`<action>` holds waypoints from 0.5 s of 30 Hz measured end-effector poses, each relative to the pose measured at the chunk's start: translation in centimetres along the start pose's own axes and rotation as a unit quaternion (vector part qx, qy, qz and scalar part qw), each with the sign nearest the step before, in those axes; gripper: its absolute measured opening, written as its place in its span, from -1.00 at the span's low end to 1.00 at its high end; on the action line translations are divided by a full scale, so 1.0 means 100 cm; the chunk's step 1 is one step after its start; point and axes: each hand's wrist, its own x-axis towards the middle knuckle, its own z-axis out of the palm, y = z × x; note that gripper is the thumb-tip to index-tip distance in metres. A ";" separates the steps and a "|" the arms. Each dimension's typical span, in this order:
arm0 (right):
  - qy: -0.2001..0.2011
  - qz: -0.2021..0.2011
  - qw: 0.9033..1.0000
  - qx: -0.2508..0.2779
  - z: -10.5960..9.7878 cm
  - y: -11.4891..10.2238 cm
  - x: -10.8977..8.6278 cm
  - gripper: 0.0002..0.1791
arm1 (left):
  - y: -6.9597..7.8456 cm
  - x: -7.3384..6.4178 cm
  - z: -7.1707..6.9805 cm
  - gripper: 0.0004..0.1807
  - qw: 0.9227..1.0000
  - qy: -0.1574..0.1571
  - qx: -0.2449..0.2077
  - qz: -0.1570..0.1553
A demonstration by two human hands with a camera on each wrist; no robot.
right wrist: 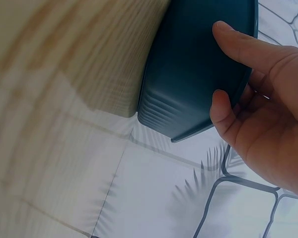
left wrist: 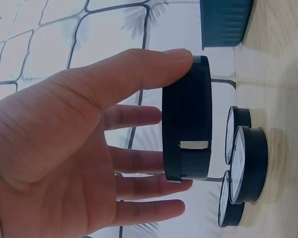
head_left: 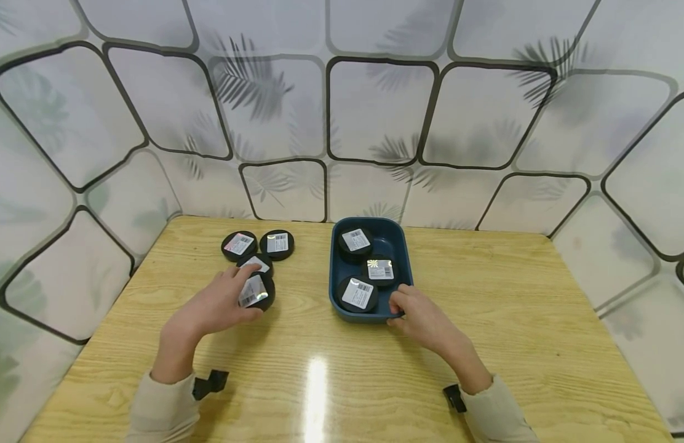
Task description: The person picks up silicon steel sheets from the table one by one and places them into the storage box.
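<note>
Left hand (head_left: 213, 306) pinches disc (head_left: 260, 295) (pale side-strip (left wrist: 194, 145): left-wrist view only) | right hand (head_left: 425, 319) grips bin (head_left: 360, 318)

Bare table (head_left: 306, 280) between left hand (head_left: 217, 304) and bin (head_left: 332, 264); bin's left wall bars low path. Gap inside at far right; discs (head_left: 357, 294) crowd left, right hand (head_left: 422, 319) near-right corner.

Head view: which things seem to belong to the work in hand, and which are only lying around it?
Likely part of the work:
- held black disc, in the left hand
- blue box, gripped by the right hand
- three discs inside the box
- three discs on the table

Only surroundings:
- wooden table
- patterned wall
</note>
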 end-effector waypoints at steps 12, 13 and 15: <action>-0.003 0.003 1.000 0.003 -0.001 0.000 -0.001 -0.64 | 0.000 0.007 0.004 -0.12 0.998 0.048 -0.009 0.037; -0.003 0.004 1.000 0.003 -0.001 0.000 -0.001 -0.64 | 0.000 0.008 0.004 -0.12 0.998 0.056 -0.010 0.042; -0.002 0.003 1.000 0.003 -0.001 0.000 0.000 -0.64 | 0.001 0.009 0.005 -0.12 0.996 0.069 -0.011 0.049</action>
